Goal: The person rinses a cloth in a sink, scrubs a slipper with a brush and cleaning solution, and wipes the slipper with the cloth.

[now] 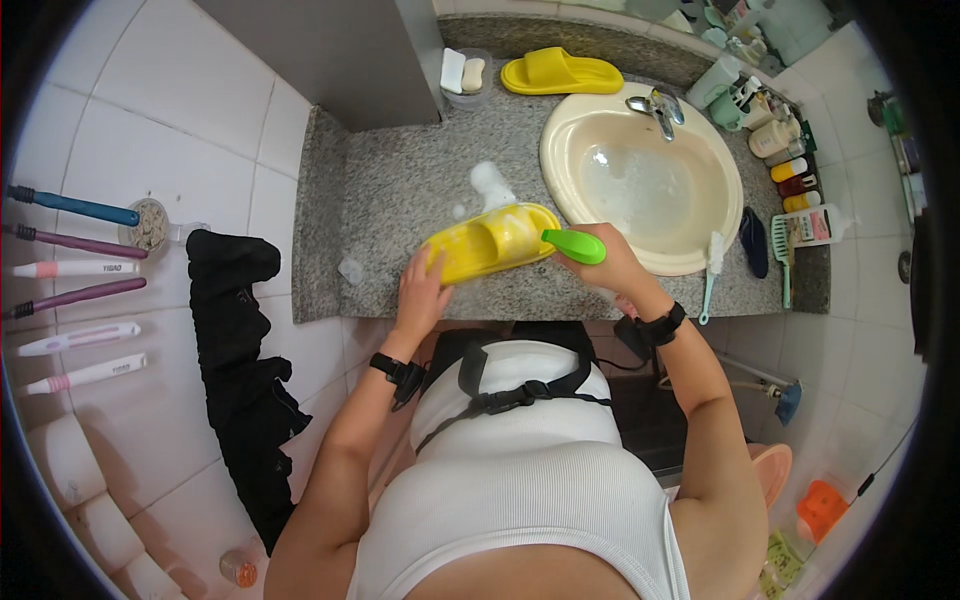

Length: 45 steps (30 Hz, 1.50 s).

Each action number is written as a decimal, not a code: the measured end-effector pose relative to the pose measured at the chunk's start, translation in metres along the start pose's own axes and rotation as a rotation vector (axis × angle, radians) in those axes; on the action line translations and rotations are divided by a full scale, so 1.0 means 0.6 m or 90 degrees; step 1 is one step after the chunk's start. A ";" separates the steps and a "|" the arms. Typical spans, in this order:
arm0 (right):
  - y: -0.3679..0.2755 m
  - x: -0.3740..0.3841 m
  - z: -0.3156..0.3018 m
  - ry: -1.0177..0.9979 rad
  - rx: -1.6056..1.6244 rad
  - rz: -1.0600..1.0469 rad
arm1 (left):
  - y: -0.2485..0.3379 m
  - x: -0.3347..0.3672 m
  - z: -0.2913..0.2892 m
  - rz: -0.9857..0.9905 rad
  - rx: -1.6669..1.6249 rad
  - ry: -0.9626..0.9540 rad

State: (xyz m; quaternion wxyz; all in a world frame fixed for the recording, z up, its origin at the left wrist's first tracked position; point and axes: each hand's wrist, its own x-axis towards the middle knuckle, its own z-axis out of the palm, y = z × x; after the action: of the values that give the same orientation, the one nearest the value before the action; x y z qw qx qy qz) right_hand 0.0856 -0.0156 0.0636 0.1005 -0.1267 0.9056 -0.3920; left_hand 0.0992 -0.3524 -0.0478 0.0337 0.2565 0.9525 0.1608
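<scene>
A yellow slide slipper (485, 243), wet with white foam, lies on the grey speckled counter (400, 165) in front of me. My left hand (425, 288) grips it at its left end, fingers over the rim. In my right hand (615, 265) is a green-handled brush (575, 246), held against the slipper's right end; its working end is hidden. White suds (490, 185) lie on the counter just beyond the slipper. The matching yellow slipper (562, 72) rests at the back, against the backsplash.
A cream sink (556, 135) with a chrome faucet (660, 108) holds cloudy water at the right. Several bottles (775, 138) line the right wall. A small brush (712, 275) lies by the sink's front rim. Toothbrushes (85, 268) and black cloth (235, 370) hang on the left wall.
</scene>
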 end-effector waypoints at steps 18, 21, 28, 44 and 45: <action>-0.034 -0.004 -0.002 -0.044 -0.012 0.000 | -0.007 0.043 -0.016 -0.207 -0.105 -0.010; -0.051 0.003 0.034 -0.034 -0.035 -0.031 | -0.009 0.045 -0.005 -0.204 -0.135 0.002; -0.061 0.027 0.062 -0.013 -0.049 -0.020 | -0.012 0.034 0.001 -0.193 -0.132 0.047; 0.021 0.008 -0.006 0.057 -0.032 0.074 | -0.004 0.037 -0.001 -0.222 -0.202 0.044; 0.023 0.005 -0.011 0.068 -0.048 0.072 | -0.006 0.036 0.000 -0.219 -0.202 0.043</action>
State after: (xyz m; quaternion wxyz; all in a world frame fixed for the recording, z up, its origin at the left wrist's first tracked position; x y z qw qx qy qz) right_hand 0.0789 -0.0028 0.0578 0.0692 -0.0577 0.9294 -0.3579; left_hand 0.0786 -0.3446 -0.0483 0.0688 0.0762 0.9456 0.3087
